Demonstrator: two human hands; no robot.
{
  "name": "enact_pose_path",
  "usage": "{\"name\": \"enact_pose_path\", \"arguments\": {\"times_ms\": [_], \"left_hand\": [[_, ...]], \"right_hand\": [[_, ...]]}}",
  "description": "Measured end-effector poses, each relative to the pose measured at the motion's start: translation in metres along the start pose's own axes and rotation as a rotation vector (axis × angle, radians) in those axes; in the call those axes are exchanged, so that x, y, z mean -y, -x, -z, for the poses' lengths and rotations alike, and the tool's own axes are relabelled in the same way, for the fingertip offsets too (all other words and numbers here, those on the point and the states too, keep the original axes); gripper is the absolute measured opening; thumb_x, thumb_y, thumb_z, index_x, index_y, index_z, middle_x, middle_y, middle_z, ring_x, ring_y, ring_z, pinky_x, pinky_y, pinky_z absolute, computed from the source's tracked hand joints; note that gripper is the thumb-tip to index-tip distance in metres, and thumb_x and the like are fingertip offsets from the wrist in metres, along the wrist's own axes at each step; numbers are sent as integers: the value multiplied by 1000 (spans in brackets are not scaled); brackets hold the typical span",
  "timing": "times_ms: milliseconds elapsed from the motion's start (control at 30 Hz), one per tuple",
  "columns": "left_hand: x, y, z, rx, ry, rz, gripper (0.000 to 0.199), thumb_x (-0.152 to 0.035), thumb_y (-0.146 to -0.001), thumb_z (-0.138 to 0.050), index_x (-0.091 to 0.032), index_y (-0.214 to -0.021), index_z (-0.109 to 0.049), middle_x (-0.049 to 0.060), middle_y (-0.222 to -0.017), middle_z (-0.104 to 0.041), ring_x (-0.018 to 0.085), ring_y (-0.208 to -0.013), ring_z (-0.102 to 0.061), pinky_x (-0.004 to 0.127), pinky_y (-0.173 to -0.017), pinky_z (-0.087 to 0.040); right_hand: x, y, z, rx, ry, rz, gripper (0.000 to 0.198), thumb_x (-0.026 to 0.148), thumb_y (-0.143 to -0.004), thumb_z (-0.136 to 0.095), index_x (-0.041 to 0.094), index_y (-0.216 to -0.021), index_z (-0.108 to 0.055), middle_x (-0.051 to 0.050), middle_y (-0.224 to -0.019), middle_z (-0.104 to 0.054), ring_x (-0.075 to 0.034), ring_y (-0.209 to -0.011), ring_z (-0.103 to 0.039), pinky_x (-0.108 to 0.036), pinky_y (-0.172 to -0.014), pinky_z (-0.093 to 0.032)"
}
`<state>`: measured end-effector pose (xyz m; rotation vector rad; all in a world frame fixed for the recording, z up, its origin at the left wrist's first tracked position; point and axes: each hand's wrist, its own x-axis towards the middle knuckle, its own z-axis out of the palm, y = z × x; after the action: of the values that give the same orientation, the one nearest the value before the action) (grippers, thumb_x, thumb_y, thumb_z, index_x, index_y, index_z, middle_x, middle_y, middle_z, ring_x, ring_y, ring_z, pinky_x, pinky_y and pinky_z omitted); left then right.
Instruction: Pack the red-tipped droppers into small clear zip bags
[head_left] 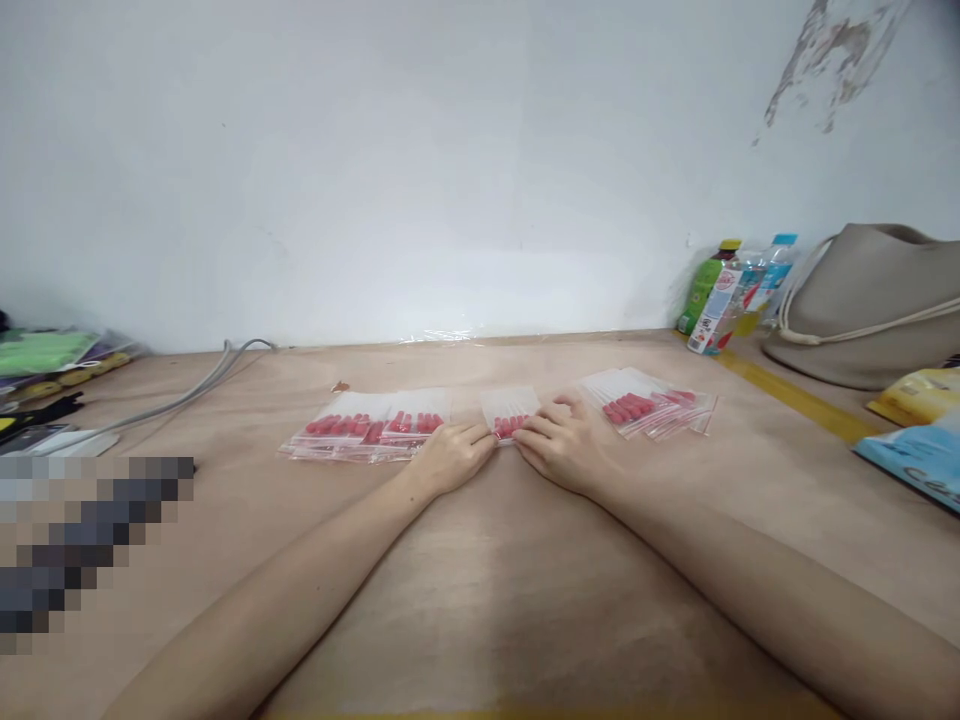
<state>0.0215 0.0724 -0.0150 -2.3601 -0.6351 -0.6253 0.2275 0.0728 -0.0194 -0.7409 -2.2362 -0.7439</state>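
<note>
Between my hands lies a small clear zip bag [511,408] with a row of small red pieces inside, its near edge towards me. My left hand [456,455] has its fingers together and pinches the near left corner. Opposite it, my right hand [559,445] is closed at the near right corner, its index finger raised a little. A pile of similar bags [352,425] lies just left of my left hand, several overlapping. Beyond my right hand, a fanned stack of such bags [637,400] rests on the table. What exactly the red pieces are cannot be made out.
The wooden table [480,600] meets a white wall. Several bottles [705,290] and a grey-beige drawstring bag [870,300] stand at the back right, with yellow and blue packets [915,450] nearer. Grey cables [202,385] and a green packet [49,352] are at the left.
</note>
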Motion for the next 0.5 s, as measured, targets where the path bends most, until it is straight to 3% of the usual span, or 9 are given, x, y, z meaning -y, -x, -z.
{"name": "enact_pose_path", "arguments": {"times_ms": [200, 500], "left_hand": [[1, 0, 0, 12, -6, 4, 25, -14, -90, -37, -13, -75, -57, 3, -67, -60, 14, -60, -57, 25, -55, -44], [1, 0, 3, 20, 41, 21, 26, -15, -89, -38, -15, -71, -57, 2, -66, -59, 13, -63, -56, 25, -58, -44]], "right_hand": [[15, -15, -16, -23, -4, 52, 22, 14, -84, -43, 17, -71, -60, -1, -72, -63, -12, -70, -47, -36, -86, -23], [7, -12, -5, -24, 47, 85, 26, 15, -85, -42, 18, -63, -56, 1, -63, -59, -11, -67, -45, -37, -86, -22]]}}
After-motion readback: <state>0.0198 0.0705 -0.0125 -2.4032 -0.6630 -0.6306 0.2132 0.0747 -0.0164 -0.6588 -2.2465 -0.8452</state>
